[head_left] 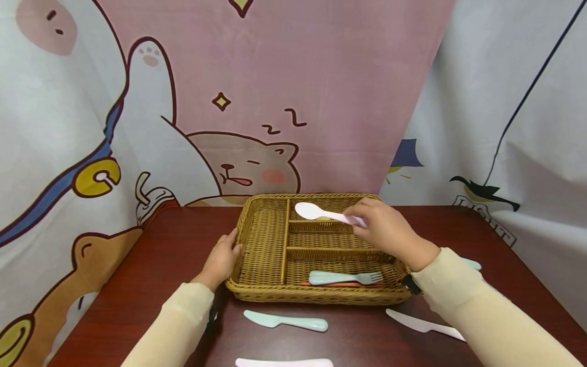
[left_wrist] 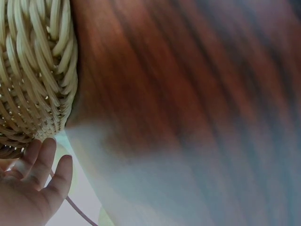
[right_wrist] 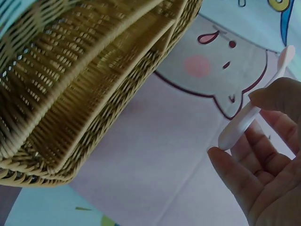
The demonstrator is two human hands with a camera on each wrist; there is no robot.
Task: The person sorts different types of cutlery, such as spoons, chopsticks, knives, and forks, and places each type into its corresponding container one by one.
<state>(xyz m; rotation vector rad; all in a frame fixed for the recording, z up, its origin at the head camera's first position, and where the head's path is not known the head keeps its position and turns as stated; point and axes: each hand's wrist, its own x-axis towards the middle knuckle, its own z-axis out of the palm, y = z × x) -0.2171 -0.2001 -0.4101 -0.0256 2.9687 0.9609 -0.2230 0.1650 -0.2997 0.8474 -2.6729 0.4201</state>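
My right hand [head_left: 385, 229] pinches the handle of a pale pink spoon [head_left: 309, 210] above the back right compartment of a wicker basket [head_left: 257, 294]. In the right wrist view the spoon [right_wrist: 237, 128] lies between thumb and fingers, its bowl pointing away. At the basket's left side, my left hand [head_left: 221, 261] touches the rim. The left wrist view shows that hand's fingers [left_wrist: 60, 181] fairly straight against the woven wall. A light blue fork [head_left: 369, 278] lies in the front right compartment, over orange cutlery [head_left: 304, 284] that is mostly hidden.
Before the basket lie a light blue knife [head_left: 284, 321], a pale pink knife [head_left: 284, 363] cut off by the frame, and a whitish knife [head_left: 424, 324] at right. Part of a light blue piece [head_left: 471, 263] shows beyond my right sleeve. A printed curtain [head_left: 344, 102] hangs behind the table.
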